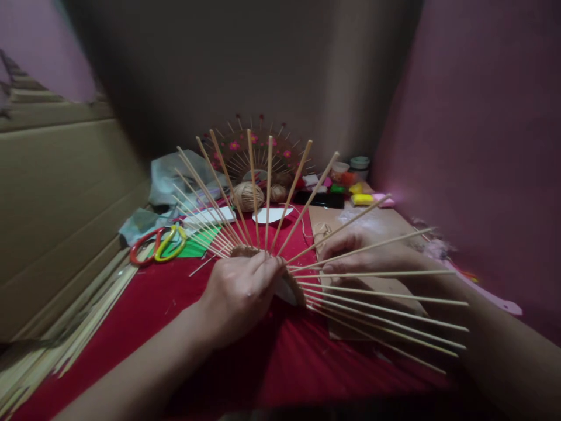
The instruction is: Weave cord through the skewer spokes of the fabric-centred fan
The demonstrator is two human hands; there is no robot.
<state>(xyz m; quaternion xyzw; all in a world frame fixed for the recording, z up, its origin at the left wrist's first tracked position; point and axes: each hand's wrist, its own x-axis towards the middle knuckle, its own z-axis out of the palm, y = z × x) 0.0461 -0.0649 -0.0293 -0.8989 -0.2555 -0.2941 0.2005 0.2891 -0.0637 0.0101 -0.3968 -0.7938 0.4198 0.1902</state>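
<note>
Head view, the only one here. The whole thing centred on the stick fan (302,245), a spread of thin bamboo skewers radiating out of a small woven hub, so I'll place everything off that.

The left hand (239,295) sat right on the hub, fingers (263,270) curled in and pinched narrow on the woven edge. My guess is that grip was there to stop the hub turning and keep the skewers from slipping out of their spacing. The right hand (363,254) was just right of the hub, lying behind and under the skewers on that side, fingers (339,241) stretched fairly flat. Looked more like propping the sticks than gripping one, but the sticks crossed over it, so I couldn't tell if it actually pinched anything.

The fan itself: pale, straight skewers, roughly evenly splayed from upper left round to lower right, more than a half circle, tips free. The hub looked like tan twine wound tight. It was held just above the red cloth (175,304) on the desk, tilted a bit toward the camera.

Behind the fan sat a ball of twine (246,196), which probably fed the hub, and further back a finished decorated fan (256,152) with pink flowers. Left of the fan lay scissors (160,244) with red and yellow handles, and far left a bundle of spare skewers (65,339) by the cardboard. Behind and to the right were some coloured clay blocks (363,199).
</note>
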